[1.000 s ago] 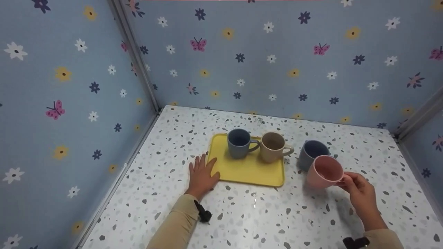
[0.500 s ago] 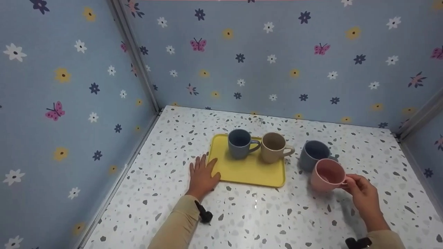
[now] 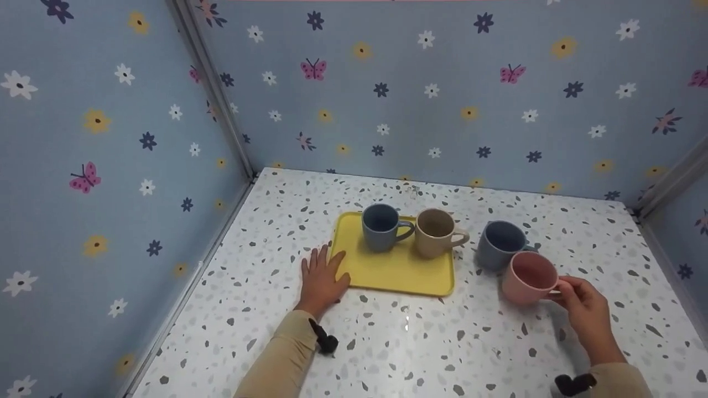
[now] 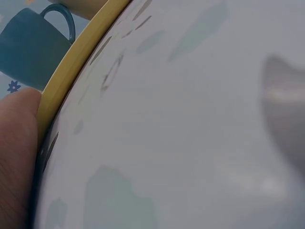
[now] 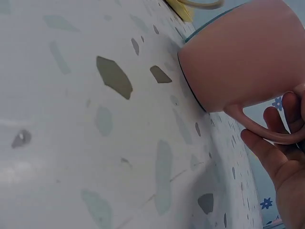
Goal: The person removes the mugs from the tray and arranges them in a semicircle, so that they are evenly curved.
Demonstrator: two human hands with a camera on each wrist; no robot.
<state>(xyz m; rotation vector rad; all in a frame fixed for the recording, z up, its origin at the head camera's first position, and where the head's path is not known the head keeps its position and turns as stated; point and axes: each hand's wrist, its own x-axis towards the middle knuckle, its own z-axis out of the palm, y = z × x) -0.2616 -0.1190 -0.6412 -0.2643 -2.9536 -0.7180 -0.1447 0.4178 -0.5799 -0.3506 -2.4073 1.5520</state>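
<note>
My right hand (image 3: 589, 312) pinches the handle of a pink mug (image 3: 525, 293), which stands upright close over the speckled tabletop. In the right wrist view the fingers (image 5: 264, 148) curl round the handle's loop. Just behind the pink mug is a blue-grey mug (image 3: 489, 251), partly hidden by it. My left hand (image 3: 322, 282) lies with fingers spread at the left edge of a yellow tray (image 3: 381, 276), its thumb at the rim. On the tray stand another blue-grey mug (image 3: 379, 235) and a beige mug (image 3: 430, 243), handles toward the right.
The white speckled table (image 3: 409, 354) runs back to a blue flowered wall panel (image 3: 409, 110). A second panel (image 3: 110, 221) rises along the left side, and another stands at the far right edge.
My right hand has shifted the pink mug a little to the right, exposing more of the blue-grey mug's handle behind it. The left hand and the tray have stayed in place.
</note>
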